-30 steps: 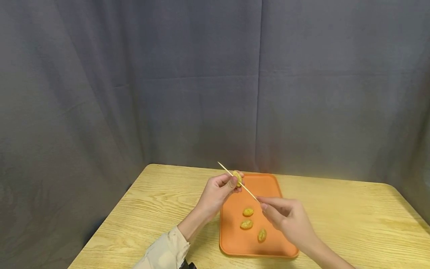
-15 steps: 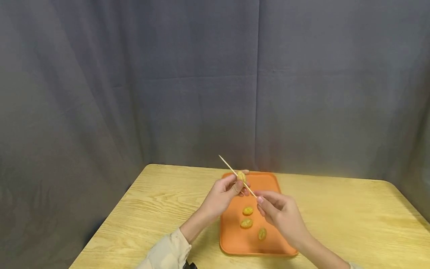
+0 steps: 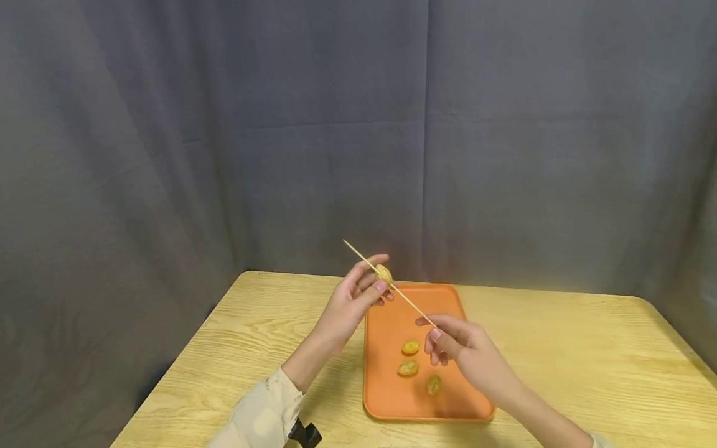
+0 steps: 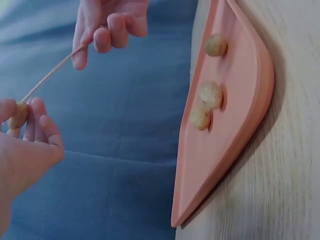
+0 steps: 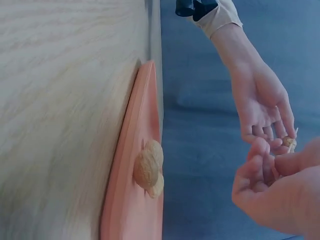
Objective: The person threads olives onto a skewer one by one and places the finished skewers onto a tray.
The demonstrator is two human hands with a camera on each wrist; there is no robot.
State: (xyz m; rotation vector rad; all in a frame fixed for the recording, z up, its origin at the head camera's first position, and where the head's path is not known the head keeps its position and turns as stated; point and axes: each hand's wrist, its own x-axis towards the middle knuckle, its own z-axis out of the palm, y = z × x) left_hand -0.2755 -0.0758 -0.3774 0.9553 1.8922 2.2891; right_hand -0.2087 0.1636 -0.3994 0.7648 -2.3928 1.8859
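Observation:
Between the thumb and fingers of my left hand [image 3: 350, 305] is a small yellow-brown oval food ball [image 3: 383, 274] with a lightly wrinkled skin. A thin bamboo skewer [image 3: 412, 306] runs through this ball, its pointed end sticking out up and to the left. My right hand [image 3: 470, 354] pinches the skewer near its other end, lower and to the right. Both hands are raised over an orange tray [image 3: 386, 404]. On the tray lie three similar balls: one farther back [image 3: 411, 347], one in the middle [image 3: 408, 368] and one nearer the front right [image 3: 434, 385].
The tray lies on a light wood-grain table [image 3: 571, 348]. Behind the table hangs a grey-blue curtain [image 3: 336, 155], with more cloth along both sides. A black device [image 3: 305, 434] shows at the left sleeve [image 3: 260, 410].
The ball first sat farther along the skewer from its point. Over the last half second the left hand moved up and left, and more skewer shows between the hands.

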